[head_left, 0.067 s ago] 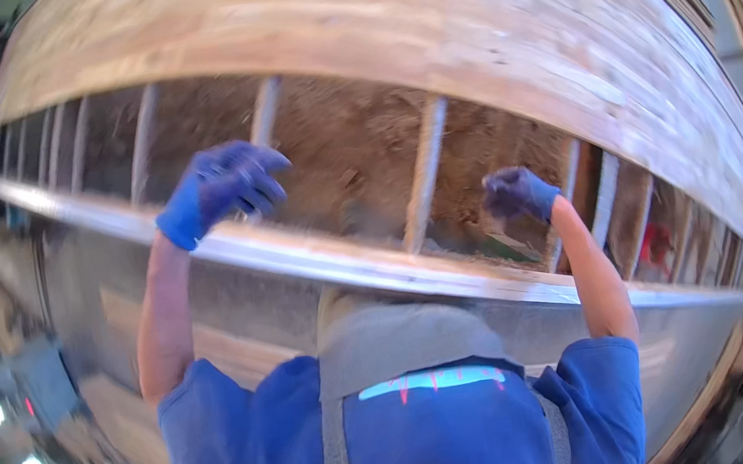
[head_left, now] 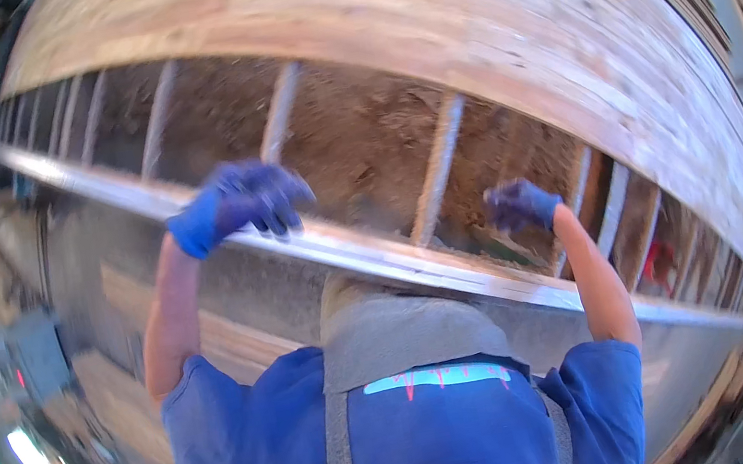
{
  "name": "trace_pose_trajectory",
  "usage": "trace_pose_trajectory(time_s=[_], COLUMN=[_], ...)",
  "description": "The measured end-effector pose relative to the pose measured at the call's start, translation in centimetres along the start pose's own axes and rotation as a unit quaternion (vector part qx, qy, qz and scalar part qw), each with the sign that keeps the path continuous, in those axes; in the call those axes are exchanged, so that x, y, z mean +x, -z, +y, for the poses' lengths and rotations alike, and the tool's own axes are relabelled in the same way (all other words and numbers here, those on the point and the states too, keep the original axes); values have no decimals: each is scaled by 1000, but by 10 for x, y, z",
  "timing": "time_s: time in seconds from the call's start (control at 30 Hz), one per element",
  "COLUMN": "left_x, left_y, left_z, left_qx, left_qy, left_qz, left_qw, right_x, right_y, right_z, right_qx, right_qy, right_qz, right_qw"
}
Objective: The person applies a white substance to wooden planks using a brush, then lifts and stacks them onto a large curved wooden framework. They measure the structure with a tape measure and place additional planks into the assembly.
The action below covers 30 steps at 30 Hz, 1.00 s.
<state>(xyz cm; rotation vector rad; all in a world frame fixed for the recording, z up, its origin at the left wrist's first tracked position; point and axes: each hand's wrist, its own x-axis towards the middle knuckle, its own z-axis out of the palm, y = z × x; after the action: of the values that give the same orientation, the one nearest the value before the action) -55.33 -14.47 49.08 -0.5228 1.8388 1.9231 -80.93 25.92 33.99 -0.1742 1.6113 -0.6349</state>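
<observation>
The left hand (head_left: 241,204), in a blue glove, rests on the long metal rail (head_left: 396,262) that crosses the scene from far left to near right — its fingers curl over the rail's top edge, gripping it. The right hand (head_left: 521,205), gloved the same, sits farther right, just beyond the rail beside a metal stud (head_left: 439,168); whether its fingers are closed I cannot tell. A broad wooden beam (head_left: 416,21) arches beyond both.
</observation>
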Motion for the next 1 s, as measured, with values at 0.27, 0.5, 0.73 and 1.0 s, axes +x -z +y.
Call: trace_pose_trajectory(time_s=[0.27,0.5,0.73,1.0], left_x=[-55,14,89,62], left_y=[-153,-172,-119,11], left_z=[-164,-160,-105,-170], left_qx=[-215,-275,-219,-328], left_qy=[138,-6,32,34], left_qz=[118,198,156,384], left_qw=[960,941,963,862], right_x=[-26,3,-51,-79], right_y=[-95,-47,42,-108], right_z=[5,56,-32,44], right_qx=[-457,-336,-306,243], right_qy=[76,244,320,75], right_qz=[-55,-88,370,171], right_qw=[884,905,817,952])
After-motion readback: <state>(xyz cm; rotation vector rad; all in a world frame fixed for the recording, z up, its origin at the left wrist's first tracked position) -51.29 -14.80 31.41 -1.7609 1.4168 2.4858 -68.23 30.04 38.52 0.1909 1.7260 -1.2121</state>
